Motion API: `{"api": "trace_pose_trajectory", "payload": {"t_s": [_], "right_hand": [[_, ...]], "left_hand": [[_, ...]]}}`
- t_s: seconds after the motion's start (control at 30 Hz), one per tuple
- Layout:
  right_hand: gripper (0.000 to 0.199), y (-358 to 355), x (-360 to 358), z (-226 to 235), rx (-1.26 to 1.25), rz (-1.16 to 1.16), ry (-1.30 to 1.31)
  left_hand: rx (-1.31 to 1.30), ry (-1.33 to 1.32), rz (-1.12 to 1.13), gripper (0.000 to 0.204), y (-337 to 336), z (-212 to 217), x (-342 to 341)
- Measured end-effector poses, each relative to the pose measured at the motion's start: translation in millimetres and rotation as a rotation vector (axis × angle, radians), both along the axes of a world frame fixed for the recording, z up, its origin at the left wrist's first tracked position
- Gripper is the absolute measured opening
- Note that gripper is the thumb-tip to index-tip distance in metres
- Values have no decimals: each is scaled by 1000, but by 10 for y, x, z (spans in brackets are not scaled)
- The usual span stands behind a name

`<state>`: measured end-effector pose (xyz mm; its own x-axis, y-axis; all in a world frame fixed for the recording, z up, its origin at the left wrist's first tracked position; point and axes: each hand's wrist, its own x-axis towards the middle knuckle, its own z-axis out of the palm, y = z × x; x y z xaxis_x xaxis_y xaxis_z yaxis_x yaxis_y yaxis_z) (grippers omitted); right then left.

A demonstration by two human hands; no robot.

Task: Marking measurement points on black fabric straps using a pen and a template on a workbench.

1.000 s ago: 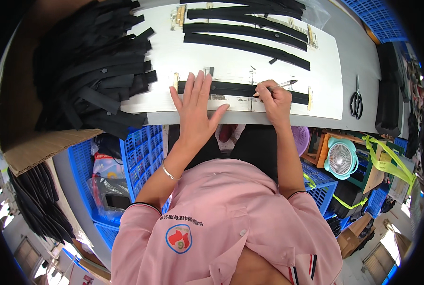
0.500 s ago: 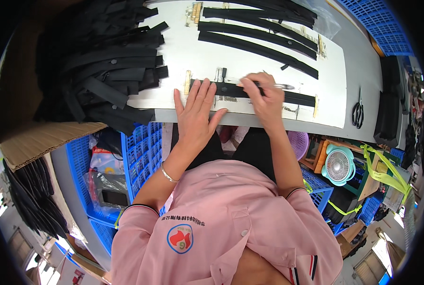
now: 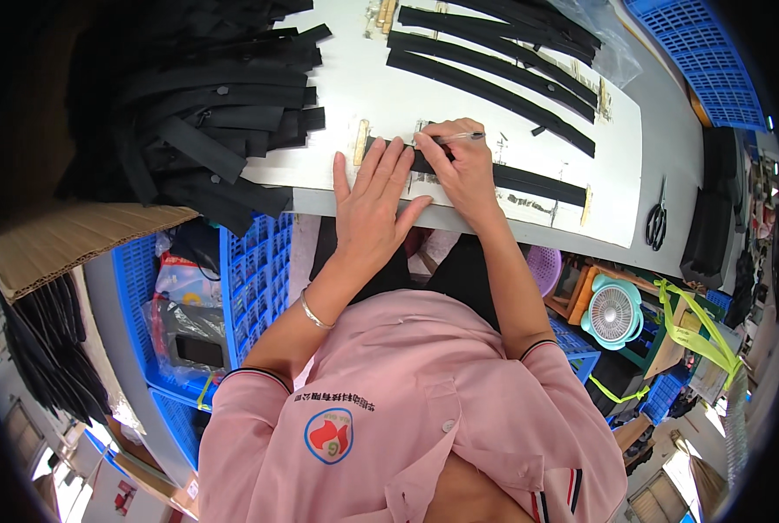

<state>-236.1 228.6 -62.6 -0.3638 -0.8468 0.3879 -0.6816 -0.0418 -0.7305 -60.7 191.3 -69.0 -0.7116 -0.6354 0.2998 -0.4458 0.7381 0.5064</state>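
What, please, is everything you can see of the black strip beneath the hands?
The black strip looks like fabric: long, narrow and flat. It lies near the front edge of the white board, between tan end pieces. The left hand rests over its left part; the right hand, holding a pen, hides more.

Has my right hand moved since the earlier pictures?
Yes: your right hand has moved left, toward your left hand, judged against the tan block at the left end of the black strip.
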Motion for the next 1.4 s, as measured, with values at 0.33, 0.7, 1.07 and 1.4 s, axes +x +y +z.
{"api": "trace_pose_trajectory", "payload": {"t_s": [0.33,0.7,1.07,1.4], "right_hand": [[10,84,-38,32,-10,47,-69],[14,51,-35,-17,-52,141,74],[6,364,15,130,-44,12,120],[51,807,-197,7,282,-267,472]], "left_hand": [[-9,-19,3,65,6,-8,-2],[12,-24,6,63,0,-30,7],[7,-63,-18,68,3,-1,0],[-91,-45,-88,62,-560,-25,-442]]}}
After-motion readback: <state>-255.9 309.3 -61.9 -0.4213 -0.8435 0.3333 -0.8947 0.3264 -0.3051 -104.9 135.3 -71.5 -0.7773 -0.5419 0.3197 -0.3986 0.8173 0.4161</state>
